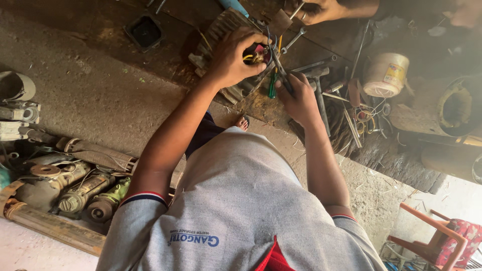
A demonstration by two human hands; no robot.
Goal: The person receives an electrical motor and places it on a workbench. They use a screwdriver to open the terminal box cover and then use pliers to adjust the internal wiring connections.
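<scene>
My left hand (pixel 235 59) curls over the open end of a ribbed, dusty electric motor (pixel 221 31) lying on the dark work surface. Its fingers grip the rim next to yellow and pink wires (pixel 253 54) that come out of the opening. My right hand (pixel 300 102) holds the dark handles of pliers (pixel 279 68), whose jaws reach up to those wires. A green-handled screwdriver (pixel 271 86) lies just between my two hands.
Another person's hand (pixel 321 10) holds a tool at the top. A hammer (pixel 319 88), wrench (pixel 294 39), metal rods and a white spool of thread (pixel 385 74) lie to the right. Old motor parts (pixel 75 188) are piled at left, with an orange chair (pixel 436 235) at bottom right.
</scene>
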